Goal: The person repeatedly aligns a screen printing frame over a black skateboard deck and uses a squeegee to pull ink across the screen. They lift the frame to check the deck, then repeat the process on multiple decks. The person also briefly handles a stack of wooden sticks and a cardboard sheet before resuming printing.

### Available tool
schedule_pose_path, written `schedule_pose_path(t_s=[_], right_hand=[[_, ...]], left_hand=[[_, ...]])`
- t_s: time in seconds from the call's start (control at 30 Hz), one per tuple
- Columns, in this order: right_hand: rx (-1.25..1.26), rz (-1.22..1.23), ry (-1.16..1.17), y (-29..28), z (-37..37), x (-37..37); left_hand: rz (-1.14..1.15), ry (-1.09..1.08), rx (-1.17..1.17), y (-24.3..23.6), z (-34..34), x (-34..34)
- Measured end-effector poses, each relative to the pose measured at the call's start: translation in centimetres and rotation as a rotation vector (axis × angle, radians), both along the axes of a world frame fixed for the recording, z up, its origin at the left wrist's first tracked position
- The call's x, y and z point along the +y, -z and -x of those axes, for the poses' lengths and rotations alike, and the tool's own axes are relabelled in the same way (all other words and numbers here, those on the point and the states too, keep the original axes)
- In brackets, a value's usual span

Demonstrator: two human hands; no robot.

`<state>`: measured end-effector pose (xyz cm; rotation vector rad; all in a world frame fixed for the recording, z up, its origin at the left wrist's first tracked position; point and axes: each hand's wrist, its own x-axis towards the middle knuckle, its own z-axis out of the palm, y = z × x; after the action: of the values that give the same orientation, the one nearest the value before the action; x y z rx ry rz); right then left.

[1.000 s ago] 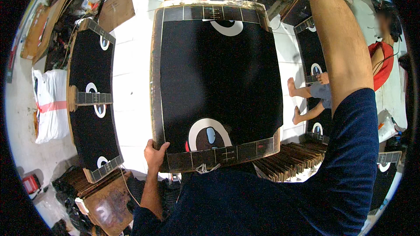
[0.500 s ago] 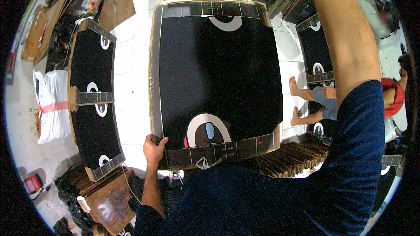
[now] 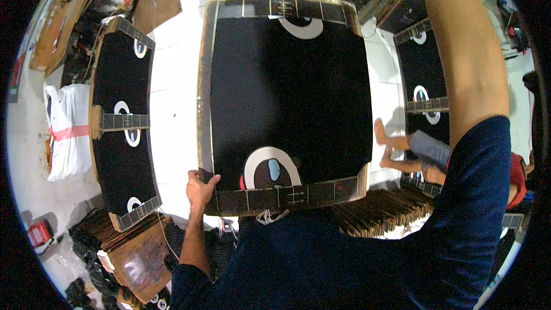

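Note:
I hold a large black cardboard sheet point(image 3: 287, 97) flat in front of me. It has brown edges, printed strips along the near and far ends, and white ring marks. My left hand point(image 3: 201, 188) grips its near left corner, thumb on top. My right forearm point(image 3: 465, 63) reaches up along the sheet's right side and leaves the picture at the top, so that hand is out of sight.
More black printed sheets lie on the white tiled floor at the left point(image 3: 123, 126) and at the right point(image 3: 425, 80). A seated person's bare feet point(image 3: 390, 149) are beside the right sheet. A stack of folded cardboard point(image 3: 384, 212) lies below it. A white sack point(image 3: 66, 132) stands at the far left.
The sheet stays in my grip, almost still. The seated person at the right appears lower in the picture than before.

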<state>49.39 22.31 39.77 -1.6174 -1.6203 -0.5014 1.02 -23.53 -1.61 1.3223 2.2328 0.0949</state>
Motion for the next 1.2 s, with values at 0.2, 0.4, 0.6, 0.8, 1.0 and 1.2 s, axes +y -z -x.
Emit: schedule_pose_path(t_s=[0.2,0.4,0.6,0.8,1.0,1.2], right_hand=[[0.057,-0.049,-0.083,1.8,1.0,-2.9],[-0.055,-0.085,0.006,8.8,0.1,-7.2],[-0.022,-0.214,-0.223,23.1,0.9,-16.5],[-0.034,0.112,-0.156,33.8,2.7,-21.1],[-0.143,0.372,-0.214,37.6,0.3,-9.6],[-0.311,0.451,-0.133,39.4,0.4,2.4]], left_hand=[[-0.061,0.044,-0.036,3.0,0.5,0.1],[-0.204,0.201,-0.103,-4.1,-2.6,6.6],[-0.376,-0.413,-1.842,-14.0,-18.1,21.2],[-0.068,-1.019,-1.578,-7.5,-22.4,21.0],[-0.623,-0.219,-0.461,3.0,-21.2,18.0],[-0.691,0.414,0.023,5.6,-20.5,18.6]])
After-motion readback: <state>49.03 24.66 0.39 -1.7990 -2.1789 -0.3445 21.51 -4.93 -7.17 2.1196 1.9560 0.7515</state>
